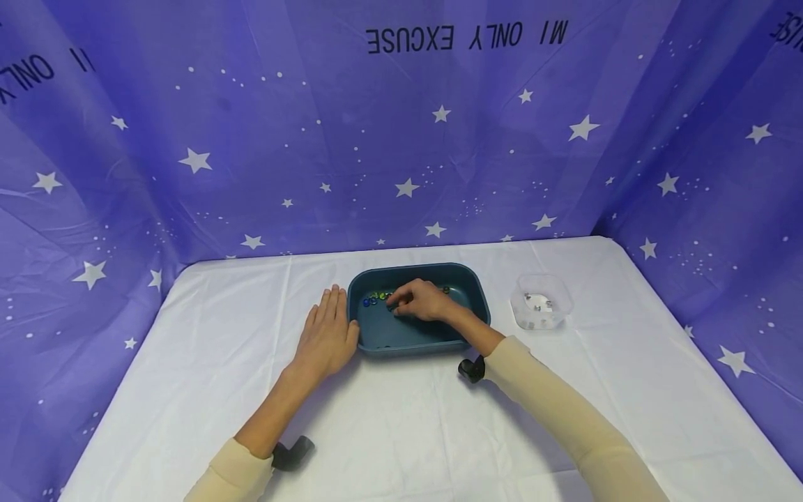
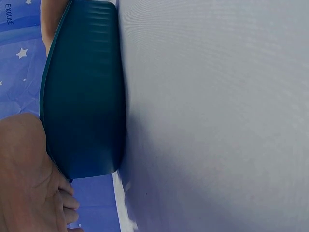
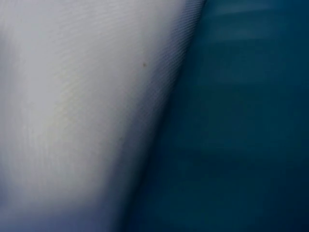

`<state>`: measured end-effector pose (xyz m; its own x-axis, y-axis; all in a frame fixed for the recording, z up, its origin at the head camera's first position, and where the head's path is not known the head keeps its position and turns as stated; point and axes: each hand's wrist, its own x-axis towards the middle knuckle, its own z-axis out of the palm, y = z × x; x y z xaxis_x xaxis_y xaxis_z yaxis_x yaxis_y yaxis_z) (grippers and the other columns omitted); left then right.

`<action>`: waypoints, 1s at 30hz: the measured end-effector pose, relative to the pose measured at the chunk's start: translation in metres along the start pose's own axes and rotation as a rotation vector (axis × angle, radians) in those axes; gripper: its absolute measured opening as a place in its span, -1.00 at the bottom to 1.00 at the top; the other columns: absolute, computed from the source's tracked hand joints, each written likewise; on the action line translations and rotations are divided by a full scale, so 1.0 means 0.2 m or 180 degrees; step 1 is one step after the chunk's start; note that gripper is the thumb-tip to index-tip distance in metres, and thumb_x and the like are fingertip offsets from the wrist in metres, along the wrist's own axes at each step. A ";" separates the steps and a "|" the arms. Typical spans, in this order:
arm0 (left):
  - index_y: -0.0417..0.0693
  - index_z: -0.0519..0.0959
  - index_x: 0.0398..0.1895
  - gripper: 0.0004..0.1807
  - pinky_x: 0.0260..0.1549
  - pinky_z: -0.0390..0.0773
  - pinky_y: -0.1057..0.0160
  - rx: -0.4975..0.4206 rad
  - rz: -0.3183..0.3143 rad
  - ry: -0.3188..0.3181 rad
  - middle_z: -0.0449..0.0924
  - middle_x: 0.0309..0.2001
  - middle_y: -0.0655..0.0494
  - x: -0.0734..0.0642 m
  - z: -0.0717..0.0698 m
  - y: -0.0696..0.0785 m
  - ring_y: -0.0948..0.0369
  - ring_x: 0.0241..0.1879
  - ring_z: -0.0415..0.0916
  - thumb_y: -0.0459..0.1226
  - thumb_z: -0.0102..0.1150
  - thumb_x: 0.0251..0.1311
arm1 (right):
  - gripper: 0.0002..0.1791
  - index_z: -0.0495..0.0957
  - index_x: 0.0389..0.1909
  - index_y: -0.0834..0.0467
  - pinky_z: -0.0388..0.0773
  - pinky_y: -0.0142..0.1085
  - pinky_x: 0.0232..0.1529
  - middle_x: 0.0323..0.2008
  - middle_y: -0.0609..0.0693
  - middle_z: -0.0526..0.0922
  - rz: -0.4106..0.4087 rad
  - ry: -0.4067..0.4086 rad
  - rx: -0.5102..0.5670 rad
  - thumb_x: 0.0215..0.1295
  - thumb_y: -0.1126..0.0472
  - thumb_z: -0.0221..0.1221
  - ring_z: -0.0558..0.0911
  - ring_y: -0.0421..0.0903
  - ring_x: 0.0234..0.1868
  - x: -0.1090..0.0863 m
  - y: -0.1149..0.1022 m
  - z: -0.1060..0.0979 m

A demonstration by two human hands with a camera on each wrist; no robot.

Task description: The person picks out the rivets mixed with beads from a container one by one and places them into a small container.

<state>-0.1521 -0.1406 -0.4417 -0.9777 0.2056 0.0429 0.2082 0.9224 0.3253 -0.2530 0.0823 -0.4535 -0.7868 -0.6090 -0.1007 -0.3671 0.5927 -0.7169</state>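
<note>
A dark teal plastic basin [image 1: 433, 331] stands on the white cloth. Inside it, several glass marbles [image 1: 374, 300], blue and green-yellow, lie near the far left side. My right hand [image 1: 423, 301] reaches over the basin's right part, thumb and fingers curled together beside the marbles; they seem to pinch a dark marble [image 1: 392, 306], mostly hidden. My left hand [image 1: 327, 336] lies with straight fingers along the basin's left end, its thumb touching the rim. In the left wrist view that hand [image 2: 24, 169] is against the basin wall [image 2: 84, 96]. The right wrist view shows only basin side [image 3: 231, 121] and cloth.
A clear plastic box [image 1: 564, 307] with several small, clear pieces in it stands right of the basin. Purple star-printed curtains [image 1: 376, 153] enclose the table [image 1: 401, 432] at the back and both sides. A dark wrist camera [image 1: 472, 369] hangs by the basin's front right corner.
</note>
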 end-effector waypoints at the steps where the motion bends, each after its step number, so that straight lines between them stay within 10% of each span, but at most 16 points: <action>1: -0.47 -0.06 0.52 -0.28 0.41 -0.09 -0.19 -0.0002 0.0002 -0.0004 -0.16 0.54 -0.33 0.00 0.00 0.00 -0.17 0.53 -0.21 -0.15 -0.21 0.51 | -0.74 0.73 0.00 0.13 0.46 -0.34 -0.33 -0.43 -0.14 0.65 0.0001 -0.0005 -0.0017 0.30 0.27 0.32 0.54 -0.21 -0.42 0.00 0.00 0.00; 30: -0.46 -0.07 0.52 -0.28 0.41 -0.10 -0.18 0.0030 -0.0016 -0.0032 -0.17 0.55 -0.31 0.00 0.01 0.00 -0.16 0.53 -0.23 -0.14 -0.22 0.51 | -0.87 0.77 -0.19 0.12 0.53 -0.35 -0.30 -0.41 -0.16 0.69 -0.0305 0.0159 -0.0400 0.26 0.26 0.36 0.59 -0.27 -0.39 0.01 0.01 0.03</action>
<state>-0.1527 -0.1402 -0.4427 -0.9784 0.2041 0.0318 0.2036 0.9264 0.3167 -0.2529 0.0787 -0.4583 -0.7677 -0.6408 0.0009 -0.4984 0.5962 -0.6294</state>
